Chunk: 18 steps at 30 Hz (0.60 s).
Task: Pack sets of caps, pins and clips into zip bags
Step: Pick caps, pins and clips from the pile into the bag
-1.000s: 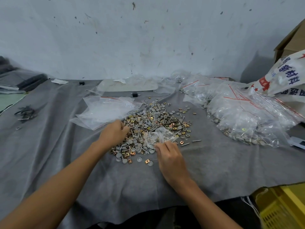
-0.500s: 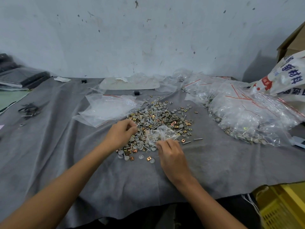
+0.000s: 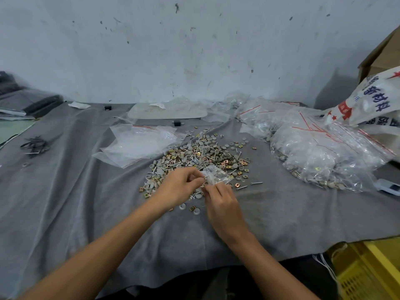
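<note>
Tabletop (image 3: 65, 202) under grey cloth carries, at right, a mound of filled bags (image 3: 320, 148); at back left a stack of empty zip bags (image 3: 138, 144); in the middle the loose heap of caps, pins and clips (image 3: 201, 154). Left hand (image 3: 179, 187) and right hand (image 3: 223, 204) meet over the heap's near edge, fingers of both pinched on one small zip bag (image 3: 216, 177); to fill it well, I judge, the mouth should be held wide and level, and parts dropped fully inside before sealing.
</note>
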Tool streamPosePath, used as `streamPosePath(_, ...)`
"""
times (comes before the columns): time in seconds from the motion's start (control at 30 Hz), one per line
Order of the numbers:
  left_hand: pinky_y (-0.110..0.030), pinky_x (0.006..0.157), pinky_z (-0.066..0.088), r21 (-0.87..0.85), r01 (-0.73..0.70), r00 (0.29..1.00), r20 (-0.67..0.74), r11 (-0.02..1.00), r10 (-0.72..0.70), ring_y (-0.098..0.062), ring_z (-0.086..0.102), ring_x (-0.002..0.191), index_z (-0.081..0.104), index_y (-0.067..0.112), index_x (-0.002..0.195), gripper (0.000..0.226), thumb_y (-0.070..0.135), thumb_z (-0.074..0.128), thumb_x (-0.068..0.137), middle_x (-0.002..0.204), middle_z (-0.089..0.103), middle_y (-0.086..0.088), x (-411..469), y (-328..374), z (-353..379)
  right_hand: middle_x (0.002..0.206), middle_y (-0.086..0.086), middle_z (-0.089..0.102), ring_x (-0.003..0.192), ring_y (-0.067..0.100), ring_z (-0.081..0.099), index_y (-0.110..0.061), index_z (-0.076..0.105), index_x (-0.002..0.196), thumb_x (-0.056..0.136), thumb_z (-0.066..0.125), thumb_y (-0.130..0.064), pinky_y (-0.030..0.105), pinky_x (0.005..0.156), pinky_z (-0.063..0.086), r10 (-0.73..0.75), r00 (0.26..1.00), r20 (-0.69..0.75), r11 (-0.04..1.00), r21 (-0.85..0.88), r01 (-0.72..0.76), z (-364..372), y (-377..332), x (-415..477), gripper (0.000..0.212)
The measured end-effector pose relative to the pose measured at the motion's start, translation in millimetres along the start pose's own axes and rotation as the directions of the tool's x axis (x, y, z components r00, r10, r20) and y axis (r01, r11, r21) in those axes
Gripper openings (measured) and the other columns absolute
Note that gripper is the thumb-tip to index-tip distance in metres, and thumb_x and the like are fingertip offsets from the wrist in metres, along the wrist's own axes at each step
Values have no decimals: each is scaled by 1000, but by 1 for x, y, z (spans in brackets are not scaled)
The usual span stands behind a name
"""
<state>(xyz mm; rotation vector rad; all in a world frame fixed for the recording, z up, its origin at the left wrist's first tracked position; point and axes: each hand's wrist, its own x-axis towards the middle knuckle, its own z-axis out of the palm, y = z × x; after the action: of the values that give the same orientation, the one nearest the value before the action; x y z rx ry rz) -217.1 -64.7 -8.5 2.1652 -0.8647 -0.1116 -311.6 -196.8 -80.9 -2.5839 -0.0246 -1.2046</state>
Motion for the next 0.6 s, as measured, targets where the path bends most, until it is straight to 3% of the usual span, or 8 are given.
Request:
streamPosePath(0.1, -27, 70, 53, 24, -22, 999, -22, 999, 23, -4, 66, 77, 69, 30, 97, 4, 30, 66, 97, 85, 70, 13, -3, 0, 1, 91, 8, 62, 83, 24, 55, -6, 70, 100, 92, 72, -7, 37, 70, 51, -4, 1000, -13, 1000, -2, 4, 0, 0, 0, 9)
streamPosePath(0.2, -24, 66, 44, 165, -77, 990, -107, 983, 96, -3, 61, 75, 67, 29, 101, 6, 30, 61, 99, 87, 67, 15, -8, -1, 0, 91, 7, 62, 83, 24, 56, -7, 70, 100, 92, 72, -8, 35, 71, 50, 3, 1000, -19, 1000, 4, -2, 1, 1, 1, 8)
streamPosePath(0.3, -30, 68, 42, 434, -156, 970, -101, 887, 220, -11, 59, 81, 63, 24, 106, 14, 32, 52, 103, 95, 68, 9, -11, -3, -3, 90, 6, 61, 82, 24, 56, -7, 69, 100, 92, 73, -7, 35, 71, 49, 0, 1000, -16, 1000, 9, 0, 0, 0, 1, 9)
streamPosePath(0.4, -32, 65, 46, 602, -158, 970, -53, 783, 236, -19, 65, 85, 63, 24, 103, 20, 34, 46, 102, 92, 69, 6, -11, -2, -2, 90, 6, 61, 81, 24, 56, -7, 70, 100, 90, 74, -6, 35, 70, 50, 1, 1000, -13, 1000, 4, -1, -1, -1, 0, 11)
streamPosePath(0.5, -31, 69, 45, 586, -130, 979, -49, 800, 196, -18, 66, 92, 66, 24, 107, 22, 38, 50, 102, 96, 71, 6, -7, 4, 4, 91, 8, 62, 82, 25, 57, -6, 71, 103, 91, 73, -6, 36, 71, 50, 13, 1000, -9, 1000, 2, -13, 0, 0, 0, 12)
streamPosePath(0.6, -29, 77, 50, 369, -67, 990, -90, 927, 107, -10, 66, 90, 69, 25, 114, 25, 41, 56, 101, 100, 73, 10, -5, 8, 4, 91, 9, 63, 82, 27, 58, -5, 71, 104, 91, 73, -5, 37, 71, 50, 24, 1000, -8, 1000, 3, -24, -1, -1, 1, 13)
